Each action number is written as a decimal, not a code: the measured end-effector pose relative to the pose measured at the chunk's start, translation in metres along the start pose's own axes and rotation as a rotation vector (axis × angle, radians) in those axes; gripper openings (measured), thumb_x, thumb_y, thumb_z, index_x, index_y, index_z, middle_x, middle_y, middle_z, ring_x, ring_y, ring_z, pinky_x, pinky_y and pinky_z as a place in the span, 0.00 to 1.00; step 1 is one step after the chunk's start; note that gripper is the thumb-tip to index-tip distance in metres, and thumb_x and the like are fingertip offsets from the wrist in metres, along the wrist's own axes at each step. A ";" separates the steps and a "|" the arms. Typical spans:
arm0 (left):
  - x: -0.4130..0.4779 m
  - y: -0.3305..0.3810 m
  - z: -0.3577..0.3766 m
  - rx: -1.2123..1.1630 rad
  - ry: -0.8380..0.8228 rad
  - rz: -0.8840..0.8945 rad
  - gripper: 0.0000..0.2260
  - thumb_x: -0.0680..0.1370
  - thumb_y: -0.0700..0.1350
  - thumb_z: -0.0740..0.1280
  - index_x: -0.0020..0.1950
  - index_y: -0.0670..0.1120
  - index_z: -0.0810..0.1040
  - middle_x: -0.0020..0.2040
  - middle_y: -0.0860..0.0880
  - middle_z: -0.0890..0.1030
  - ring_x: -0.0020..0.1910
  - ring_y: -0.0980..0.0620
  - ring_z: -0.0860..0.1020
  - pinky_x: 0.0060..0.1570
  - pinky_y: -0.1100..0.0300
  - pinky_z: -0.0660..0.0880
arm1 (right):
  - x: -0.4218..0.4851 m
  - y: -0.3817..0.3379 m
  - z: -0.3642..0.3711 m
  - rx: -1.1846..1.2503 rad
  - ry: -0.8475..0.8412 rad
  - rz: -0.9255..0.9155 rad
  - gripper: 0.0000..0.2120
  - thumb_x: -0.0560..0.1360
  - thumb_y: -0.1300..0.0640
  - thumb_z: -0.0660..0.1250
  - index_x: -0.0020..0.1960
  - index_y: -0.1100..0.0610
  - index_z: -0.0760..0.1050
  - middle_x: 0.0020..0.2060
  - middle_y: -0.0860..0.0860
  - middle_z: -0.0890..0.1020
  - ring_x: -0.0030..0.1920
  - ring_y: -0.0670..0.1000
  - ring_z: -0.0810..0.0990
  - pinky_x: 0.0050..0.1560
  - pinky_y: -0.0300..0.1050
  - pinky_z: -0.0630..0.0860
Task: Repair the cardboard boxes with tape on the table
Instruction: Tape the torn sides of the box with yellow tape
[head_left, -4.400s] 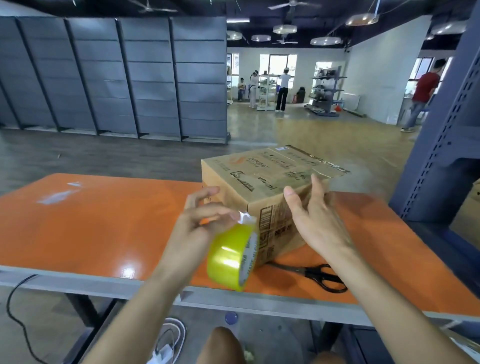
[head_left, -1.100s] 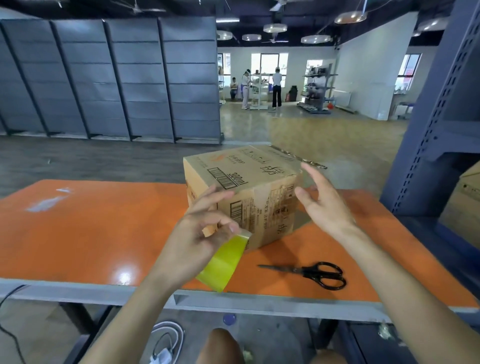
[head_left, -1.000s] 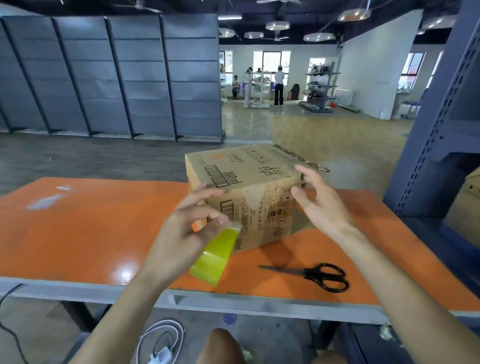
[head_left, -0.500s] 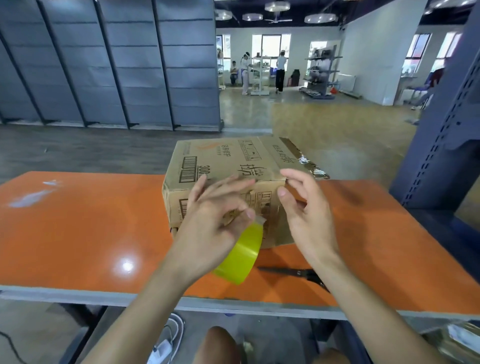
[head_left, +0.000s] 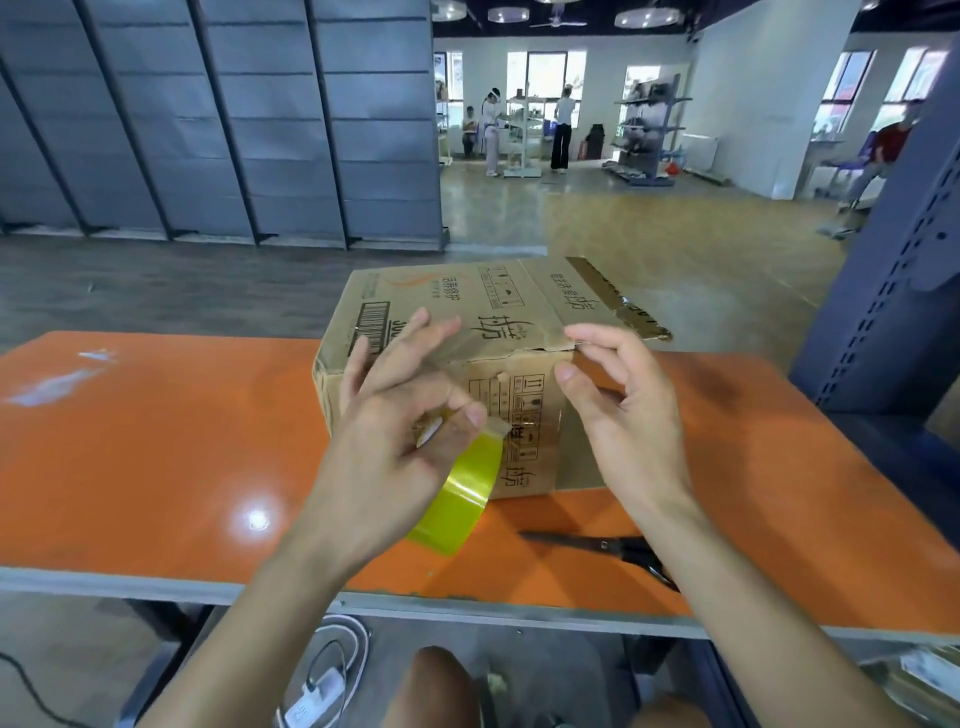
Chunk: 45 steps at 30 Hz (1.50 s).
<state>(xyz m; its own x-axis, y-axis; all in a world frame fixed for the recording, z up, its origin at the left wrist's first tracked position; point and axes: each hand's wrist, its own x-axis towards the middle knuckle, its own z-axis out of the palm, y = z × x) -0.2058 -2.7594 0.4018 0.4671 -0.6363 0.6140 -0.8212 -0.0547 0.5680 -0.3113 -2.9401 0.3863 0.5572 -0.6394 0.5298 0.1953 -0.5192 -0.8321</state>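
Head view: left hand grips the yellow tape roll before the cardboard box at the orange table's middle, right hand loose and empty beside its torn near edge; likely light, stiff, best steadied at corners.

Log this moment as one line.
left hand: holds yellow tape roll | right hand: open, near cardboard box corner | scissors: lying on orange table

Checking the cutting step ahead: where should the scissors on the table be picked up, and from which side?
Probably by the black handle loops, from the right with the right hand: the scissors lie flat and closed, blades pointing left, handles nearest that forearm.
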 end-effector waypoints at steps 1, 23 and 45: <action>0.000 0.001 0.000 0.005 -0.008 0.002 0.06 0.78 0.52 0.67 0.42 0.56 0.81 0.77 0.61 0.67 0.79 0.65 0.54 0.80 0.51 0.40 | 0.000 0.000 0.000 -0.001 0.001 0.001 0.15 0.78 0.62 0.70 0.59 0.44 0.77 0.61 0.39 0.80 0.63 0.33 0.75 0.52 0.24 0.69; -0.020 -0.009 -0.020 -0.162 0.065 -0.190 0.06 0.75 0.52 0.70 0.41 0.53 0.84 0.83 0.57 0.54 0.81 0.63 0.44 0.75 0.64 0.47 | 0.003 0.008 0.006 0.045 0.065 0.047 0.14 0.78 0.56 0.71 0.58 0.40 0.75 0.57 0.46 0.83 0.61 0.49 0.81 0.61 0.59 0.78; 0.014 0.020 0.054 0.149 -0.075 0.090 0.06 0.78 0.51 0.66 0.43 0.54 0.81 0.76 0.58 0.71 0.79 0.59 0.61 0.79 0.53 0.35 | 0.002 0.020 -0.012 -0.341 0.103 -0.154 0.14 0.80 0.59 0.68 0.62 0.45 0.81 0.47 0.46 0.81 0.48 0.41 0.77 0.50 0.37 0.74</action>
<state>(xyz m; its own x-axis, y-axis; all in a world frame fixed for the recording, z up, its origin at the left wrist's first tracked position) -0.2336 -2.8105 0.3923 0.3682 -0.6989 0.6132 -0.9007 -0.1046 0.4217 -0.3156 -2.9590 0.3725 0.4548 -0.5835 0.6728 -0.0186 -0.7615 -0.6479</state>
